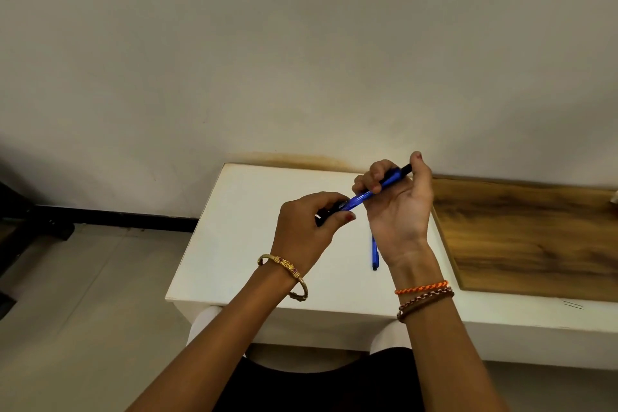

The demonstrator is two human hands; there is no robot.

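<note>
A blue pen (356, 200) is held in the air by both hands, right of the middle of the frame, above a white bench (254, 227) and clear of its top. The pen is tilted, with its lower end toward the left and its black upper end toward the upper right. The lower, dark end is pinched by the left hand (307, 224) between thumb and curled fingers. The barrel is gripped by the right hand (398, 204), whose fingers are curled over it while the thumb is raised beside the black end. Any print on the barrel is too small to be read. A second pen (375, 252), also blue, is seen lying on the bench just below the right hand, partly hidden by the wrist. A wooden board (535, 234) is laid on the bench at the right edge of the frame. A few short dark strokes (572, 304) are marked near the bench's front edge at the lower right; they cannot be read as letters. A gold bangle (284, 266) is worn on the left wrist, and an orange cord (421, 287) with brown bands (424, 303) on the right.
</note>
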